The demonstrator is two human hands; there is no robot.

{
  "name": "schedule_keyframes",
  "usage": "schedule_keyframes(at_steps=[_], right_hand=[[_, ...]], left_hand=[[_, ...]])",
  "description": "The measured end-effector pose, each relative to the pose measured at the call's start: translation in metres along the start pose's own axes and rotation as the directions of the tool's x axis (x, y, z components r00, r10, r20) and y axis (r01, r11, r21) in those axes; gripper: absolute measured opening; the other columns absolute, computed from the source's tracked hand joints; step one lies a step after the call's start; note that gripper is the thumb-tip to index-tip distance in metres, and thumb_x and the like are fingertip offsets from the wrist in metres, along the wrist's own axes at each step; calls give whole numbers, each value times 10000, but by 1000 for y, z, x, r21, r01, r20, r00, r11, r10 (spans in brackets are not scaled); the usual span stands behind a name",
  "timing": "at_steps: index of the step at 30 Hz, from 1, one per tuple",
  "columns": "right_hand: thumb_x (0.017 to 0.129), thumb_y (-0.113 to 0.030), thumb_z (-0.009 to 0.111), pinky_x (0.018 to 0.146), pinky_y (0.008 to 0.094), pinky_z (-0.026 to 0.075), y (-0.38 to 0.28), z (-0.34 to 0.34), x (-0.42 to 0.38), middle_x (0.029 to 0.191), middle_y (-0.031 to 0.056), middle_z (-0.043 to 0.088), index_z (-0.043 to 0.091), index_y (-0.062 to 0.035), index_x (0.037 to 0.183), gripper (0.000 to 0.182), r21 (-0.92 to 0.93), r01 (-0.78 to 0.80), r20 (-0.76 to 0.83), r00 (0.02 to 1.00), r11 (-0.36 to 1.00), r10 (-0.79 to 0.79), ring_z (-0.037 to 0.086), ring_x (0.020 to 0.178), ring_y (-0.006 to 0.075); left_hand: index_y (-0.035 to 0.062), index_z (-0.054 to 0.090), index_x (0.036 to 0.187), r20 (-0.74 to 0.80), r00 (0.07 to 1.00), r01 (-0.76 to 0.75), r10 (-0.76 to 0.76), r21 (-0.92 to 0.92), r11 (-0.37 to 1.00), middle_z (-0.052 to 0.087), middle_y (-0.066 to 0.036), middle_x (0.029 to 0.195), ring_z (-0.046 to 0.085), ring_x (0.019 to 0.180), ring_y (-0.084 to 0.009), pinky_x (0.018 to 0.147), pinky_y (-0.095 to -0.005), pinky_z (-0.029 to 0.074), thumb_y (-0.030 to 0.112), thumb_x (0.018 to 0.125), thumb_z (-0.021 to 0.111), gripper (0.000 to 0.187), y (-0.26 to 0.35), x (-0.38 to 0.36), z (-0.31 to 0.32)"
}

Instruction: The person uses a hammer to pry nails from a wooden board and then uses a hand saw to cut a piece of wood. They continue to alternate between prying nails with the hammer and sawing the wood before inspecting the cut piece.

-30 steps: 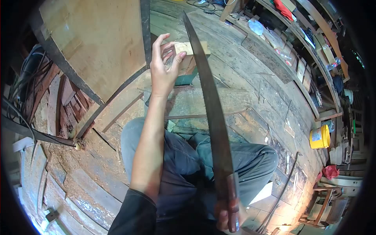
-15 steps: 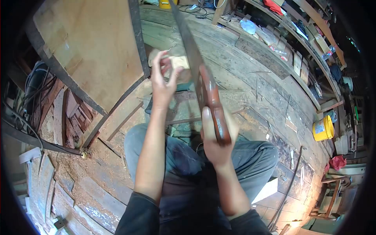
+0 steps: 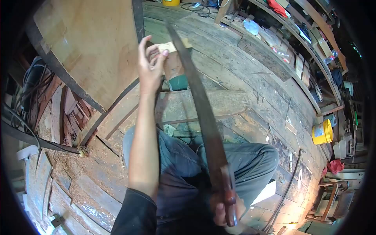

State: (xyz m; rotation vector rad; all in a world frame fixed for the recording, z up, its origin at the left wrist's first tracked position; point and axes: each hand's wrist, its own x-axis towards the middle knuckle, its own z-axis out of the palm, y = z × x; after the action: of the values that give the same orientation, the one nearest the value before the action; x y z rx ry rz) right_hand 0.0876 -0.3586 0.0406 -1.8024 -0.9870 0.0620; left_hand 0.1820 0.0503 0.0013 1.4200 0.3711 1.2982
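My right hand (image 3: 225,209) is wrapped around the brown wooden handle (image 3: 230,196) of a handsaw, low and near my lap. The long dark saw blade (image 3: 199,98) runs up and away to the left, passing over the wooden block. The pale top of the wooden block (image 3: 169,47) shows beside the blade, with a browner side below it. My left hand (image 3: 150,64) holds the left edge of the block, thumb on its near side and index finger raised. A green patch (image 3: 178,82) lies at the foot of the block.
A large plywood panel (image 3: 86,47) with a dark frame stands at left. Planks and sawdust (image 3: 84,172) cover the floor at lower left. A yellow bucket (image 3: 322,132) stands at right, below cluttered shelves (image 3: 290,51). A plank (image 3: 203,102) lies before my knees.
The saw has been drawn back toward my lap by my right hand, its blade now over the block. My left hand has moved slightly up and left, its thumb now against the block.
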Motion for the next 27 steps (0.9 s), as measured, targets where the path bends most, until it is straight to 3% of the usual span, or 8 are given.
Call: schedule_keyframes(at_steps=[3,9,12,18,20,21,23,27], right_hand=[[807,-93,689,453,337,436,-7,5,54,684,96,579,643,-1,876,123,-65,130,122,985,989,-122,572,494,258],[851,-30,693,449,333,422,7,72,146,681,111,540,590,15,876,115,148,115,-186,979,982,-87,555,471,263],[851,-1,692,460,327,438,15,79,164,685,116,571,589,27,957,150,146,92,-100,992,985,-78,590,487,269],[811,-70,746,457,335,437,2,49,99,725,128,615,629,50,965,227,-121,232,-39,970,965,-238,594,508,277],[783,-102,737,463,323,444,-2,20,41,739,114,643,645,43,928,225,-136,122,73,991,983,-113,610,523,252],[788,-89,704,488,325,456,44,22,0,731,111,630,654,25,901,168,-349,572,-80,771,742,-632,610,539,250],[905,-161,587,495,273,470,24,-1,-14,686,80,639,611,21,1109,274,-440,476,130,873,762,-470,568,502,198],[890,-152,612,369,321,369,45,7,2,587,76,532,638,-89,882,69,-692,544,-75,600,475,-796,476,405,209]], left_hand=[[39,324,1468,33,999,29,-28,-25,999,615,-161,1185,612,1075,-181,961,-316,506,40,916,681,658,9,-2,-10],[66,307,1478,79,997,10,-7,-38,999,601,-136,1186,609,1090,-180,946,-313,520,-3,897,688,699,7,-22,13],[68,331,1457,103,995,9,-6,-34,999,590,-131,1179,610,1090,-184,968,-313,513,-13,887,697,683,9,-24,10],[56,364,1417,1,997,-79,80,75,994,572,-149,1202,607,1105,-195,979,-323,514,-22,882,699,636,-4,-15,12],[52,359,1419,2,997,-79,79,39,996,568,-151,1208,606,1105,-200,982,-325,513,-12,884,700,638,-4,-9,13],[52,359,1419,-13,997,-78,79,40,996,568,-151,1208,606,1105,-200,982,-325,513,-12,884,700,638,-5,-9,13],[48,351,1424,-8,999,-46,46,25,999,569,-149,1203,603,1106,-201,982,-321,512,-5,889,697,638,-5,-10,14],[55,333,1450,91,996,-26,24,11,1000,573,-154,1216,600,1114,-206,995,-342,492,22,899,697,661,0,-13,16]])
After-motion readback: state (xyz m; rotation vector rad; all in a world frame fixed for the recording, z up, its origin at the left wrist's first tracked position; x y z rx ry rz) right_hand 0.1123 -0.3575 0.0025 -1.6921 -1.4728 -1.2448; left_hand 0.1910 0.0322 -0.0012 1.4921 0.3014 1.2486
